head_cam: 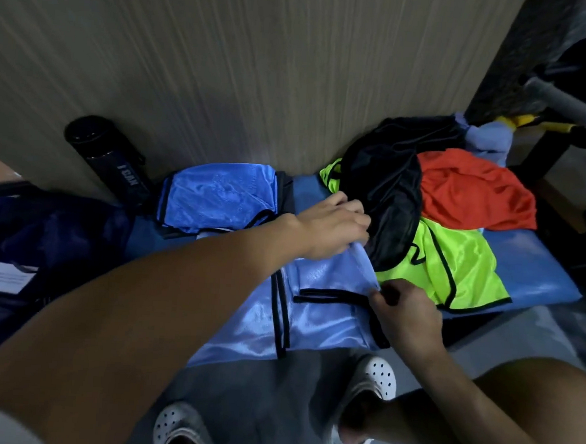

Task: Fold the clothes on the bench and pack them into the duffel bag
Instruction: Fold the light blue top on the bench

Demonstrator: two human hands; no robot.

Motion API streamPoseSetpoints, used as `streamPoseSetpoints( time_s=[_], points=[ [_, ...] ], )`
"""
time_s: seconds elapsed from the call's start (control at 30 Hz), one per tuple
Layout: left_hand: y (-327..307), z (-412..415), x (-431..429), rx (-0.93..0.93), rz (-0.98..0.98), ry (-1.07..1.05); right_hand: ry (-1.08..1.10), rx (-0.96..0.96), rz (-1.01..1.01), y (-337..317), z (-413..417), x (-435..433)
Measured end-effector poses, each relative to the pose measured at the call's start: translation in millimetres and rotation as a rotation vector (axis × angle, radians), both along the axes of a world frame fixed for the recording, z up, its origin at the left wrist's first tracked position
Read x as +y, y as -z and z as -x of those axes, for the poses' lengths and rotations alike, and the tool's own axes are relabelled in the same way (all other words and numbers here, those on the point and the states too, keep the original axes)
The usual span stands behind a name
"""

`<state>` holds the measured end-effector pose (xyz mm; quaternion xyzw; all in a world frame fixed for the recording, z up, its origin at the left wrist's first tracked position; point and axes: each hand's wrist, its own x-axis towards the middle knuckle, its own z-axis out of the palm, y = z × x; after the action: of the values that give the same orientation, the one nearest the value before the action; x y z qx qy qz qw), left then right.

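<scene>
A black bottle (110,162) leans against the wood-grain wall (226,63); white perforated clogs (378,374) stand on grey floor (257,384).

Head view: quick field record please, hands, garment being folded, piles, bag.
left grip: holds far corner of light blue vest
right grip: pinches the vest's near right edge
folded stack: blue vest on top, on the bench, left
unfolded pile: black garment, orange garment, yellow-green vest, right
duffel bag: far left, contents unclear
bottle: black, against wall

Black garment (385,200) and neon-yellow bib (453,262) crowd the bench's (535,271) right.
</scene>
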<state>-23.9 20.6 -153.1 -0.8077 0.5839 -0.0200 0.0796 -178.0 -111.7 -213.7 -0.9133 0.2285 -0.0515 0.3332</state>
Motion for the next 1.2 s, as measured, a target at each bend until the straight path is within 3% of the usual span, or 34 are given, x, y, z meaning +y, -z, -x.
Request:
streamPoseSetpoints(
  time_s=[0.13,0.3,0.43,0.77,1.03,1.2],
  points=[
    [-1,-5,13,0.012,0.092,0.025,-0.017,0.031,0.085,-8,-1,1],
    [-11,-4,45,0.001,0.200,0.017,-0.131,-0.094,-0.163,-25,3,19],
    [-18,3,85,0.004,0.245,-0.033,-0.263,-0.135,-0.228,-40,9,51],
    [-13,21,203,-0.033,0.385,-0.246,-0.453,-0.046,-0.293,-47,6,163],
    [16,30,271,0.006,0.302,-0.506,-0.762,-0.001,-0.496,-36,9,212],
    [21,37,262,0.053,0.376,-0.654,-0.584,-0.126,-0.427,-29,1,201]
  ],
)
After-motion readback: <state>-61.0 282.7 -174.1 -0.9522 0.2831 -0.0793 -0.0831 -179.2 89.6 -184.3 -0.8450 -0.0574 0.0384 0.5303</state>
